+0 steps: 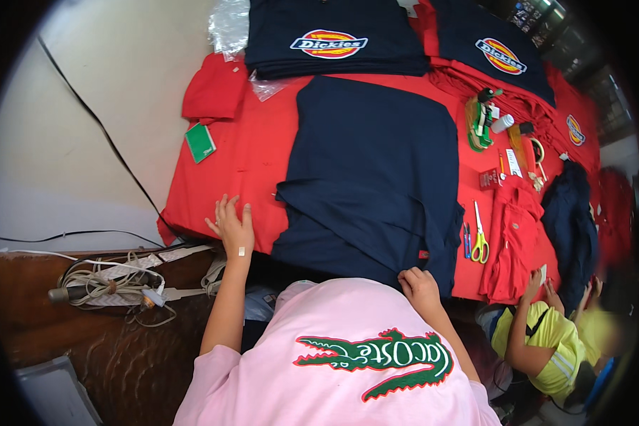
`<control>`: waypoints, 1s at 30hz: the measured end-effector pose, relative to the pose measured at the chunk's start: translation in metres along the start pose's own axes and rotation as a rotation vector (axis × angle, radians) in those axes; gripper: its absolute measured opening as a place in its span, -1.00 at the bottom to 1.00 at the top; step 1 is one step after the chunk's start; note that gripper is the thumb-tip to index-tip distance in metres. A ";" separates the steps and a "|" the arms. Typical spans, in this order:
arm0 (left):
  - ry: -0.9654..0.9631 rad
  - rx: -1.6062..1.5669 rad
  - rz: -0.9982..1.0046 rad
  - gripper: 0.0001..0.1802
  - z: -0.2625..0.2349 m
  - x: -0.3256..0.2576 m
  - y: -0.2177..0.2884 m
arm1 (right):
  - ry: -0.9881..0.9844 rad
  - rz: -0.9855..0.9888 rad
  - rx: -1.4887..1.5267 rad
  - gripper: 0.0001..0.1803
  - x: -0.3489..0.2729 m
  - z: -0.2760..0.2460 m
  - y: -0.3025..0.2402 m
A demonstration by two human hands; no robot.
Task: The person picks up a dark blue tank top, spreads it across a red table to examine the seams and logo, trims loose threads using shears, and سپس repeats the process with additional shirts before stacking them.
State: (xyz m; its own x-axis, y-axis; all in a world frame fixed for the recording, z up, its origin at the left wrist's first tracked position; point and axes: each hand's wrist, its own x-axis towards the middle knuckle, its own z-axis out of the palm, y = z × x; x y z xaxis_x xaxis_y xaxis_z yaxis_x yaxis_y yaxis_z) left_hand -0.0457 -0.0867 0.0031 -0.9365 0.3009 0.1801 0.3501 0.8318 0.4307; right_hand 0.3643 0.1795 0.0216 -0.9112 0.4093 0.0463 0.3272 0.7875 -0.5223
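A navy garment [380,135] lies spread on the red cloth [252,160] in front of me, with its near part folded over in slanting layers. My left hand [232,224] is open, fingers spread, over the red cloth just left of the garment; a small pale sticker shows at its wrist. At the near edge of the navy garment, my right hand [419,287] has its fingers curled in on the fabric, close to a small red tag [424,254]. The fingertips of that hand are partly hidden.
Folded navy shirts [334,53] are stacked at the far side. Yellow-handled scissors [479,245] lie to the right, below a green tape dispenser [480,124]. A green booklet [200,143] lies at left. Coiled cables [113,284] hang at lower left. A co-worker in yellow [543,341] handles cloth at right.
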 end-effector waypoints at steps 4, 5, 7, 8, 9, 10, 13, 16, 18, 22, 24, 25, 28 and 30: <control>-0.013 -0.143 0.132 -0.60 0.018 -0.016 0.024 | 0.161 0.071 0.015 -0.93 0.014 0.000 0.002; -0.038 -0.171 0.217 -0.59 0.023 -0.021 0.040 | 0.244 0.056 0.025 -0.92 0.032 -0.001 0.003; -0.079 -0.223 0.388 -0.59 0.028 -0.030 0.078 | 0.306 0.018 0.006 -0.79 0.074 -0.008 0.003; -0.103 -0.251 0.464 -0.58 0.032 -0.035 0.096 | 0.322 0.021 -0.017 -0.69 0.095 -0.011 0.002; -0.124 -0.278 0.540 -0.57 0.036 -0.040 0.114 | 0.339 0.023 -0.040 -0.59 0.115 -0.014 0.001; -0.168 -0.308 0.583 -0.56 0.038 -0.047 0.132 | 0.366 0.024 -0.056 -0.51 0.133 -0.012 0.002; -0.402 -0.413 0.732 -0.55 0.054 -0.060 0.171 | 0.266 0.039 -0.106 -0.40 0.161 -0.008 0.004; -0.525 -0.281 0.934 -0.54 0.062 -0.077 0.178 | -0.082 0.033 -0.144 -0.55 0.168 -0.003 0.010; -0.491 -0.289 1.005 -0.64 0.070 -0.085 0.163 | -0.147 0.109 0.052 -0.70 0.165 -0.004 0.007; -0.578 -0.418 0.842 -0.94 0.057 -0.088 0.123 | 0.306 0.326 0.506 -0.70 0.168 -0.035 0.042; -0.601 -0.425 0.821 -0.94 0.041 -0.088 0.103 | 0.610 0.405 0.621 -0.75 0.170 -0.063 0.078; -0.627 -0.424 0.798 -0.94 0.036 -0.088 0.097 | 0.711 0.467 0.754 -0.76 0.166 -0.073 0.110; -0.629 -0.342 0.716 -0.91 0.022 -0.090 0.081 | 0.732 0.551 0.676 -0.76 0.157 -0.109 0.141; -0.616 -0.337 0.613 -0.84 0.013 -0.092 0.095 | 0.686 0.540 0.530 -0.74 0.149 -0.113 0.148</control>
State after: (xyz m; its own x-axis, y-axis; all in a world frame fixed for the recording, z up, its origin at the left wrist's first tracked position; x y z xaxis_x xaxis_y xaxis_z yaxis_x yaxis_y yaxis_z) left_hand 0.0738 -0.0293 0.0163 -0.3974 0.9176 0.0015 0.6843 0.2952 0.6668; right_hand 0.3047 0.4088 0.0475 -0.2809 0.9561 0.0840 0.3472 0.1828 -0.9198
